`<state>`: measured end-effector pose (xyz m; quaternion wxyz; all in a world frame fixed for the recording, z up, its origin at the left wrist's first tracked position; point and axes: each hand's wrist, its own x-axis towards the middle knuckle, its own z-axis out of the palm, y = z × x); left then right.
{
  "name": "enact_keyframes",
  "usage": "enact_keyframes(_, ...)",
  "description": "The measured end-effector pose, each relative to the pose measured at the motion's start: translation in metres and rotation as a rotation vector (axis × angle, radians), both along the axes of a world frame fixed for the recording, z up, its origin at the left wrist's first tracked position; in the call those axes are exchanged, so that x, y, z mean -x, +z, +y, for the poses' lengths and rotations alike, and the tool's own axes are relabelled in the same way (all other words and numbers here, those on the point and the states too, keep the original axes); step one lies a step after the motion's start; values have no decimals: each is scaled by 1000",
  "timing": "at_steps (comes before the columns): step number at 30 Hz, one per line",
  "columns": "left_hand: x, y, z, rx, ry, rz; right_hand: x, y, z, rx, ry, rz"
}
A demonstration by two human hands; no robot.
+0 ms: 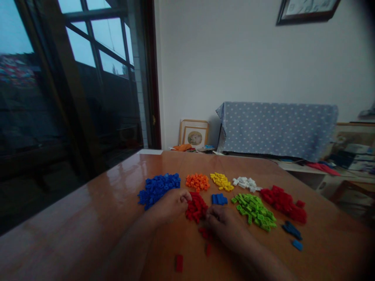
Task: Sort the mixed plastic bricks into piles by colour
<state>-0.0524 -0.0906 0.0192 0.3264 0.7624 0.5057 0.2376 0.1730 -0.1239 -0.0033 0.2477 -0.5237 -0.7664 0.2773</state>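
Small plastic bricks lie sorted by colour on a glossy wooden table (96, 218). My left hand (171, 203) rests with curled fingers at the left edge of a small red brick pile (197, 207). My right hand (224, 224) lies at the pile's right side, fingers bent down onto the table. Whether either hand pinches a brick is hidden by the fingers. A few loose red bricks (179, 262) lie near my wrists. A big blue pile (158, 187) sits just left of my left hand.
Behind the hands are orange (197, 182), yellow (222, 181) and white (245, 183) piles and a small blue stack (219, 199). Green (255, 210) and large red (283, 202) piles lie right, with loose blue bricks (293, 232). A cloth-covered cabinet (277, 128) and a window stand beyond.
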Motion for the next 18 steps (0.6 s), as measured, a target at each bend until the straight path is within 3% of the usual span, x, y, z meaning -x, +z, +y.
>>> enact_keyframes(5,-5,-11,21,-133,180,-24,-2,-1,3,-63,-28,-1)
enact_keyframes(9,-10,-27,34,-247,244,58,-1,-2,2,-97,-35,5)
enact_keyframes(18,-11,-35,41,-237,131,-20,-3,-1,3,-62,-60,-12)
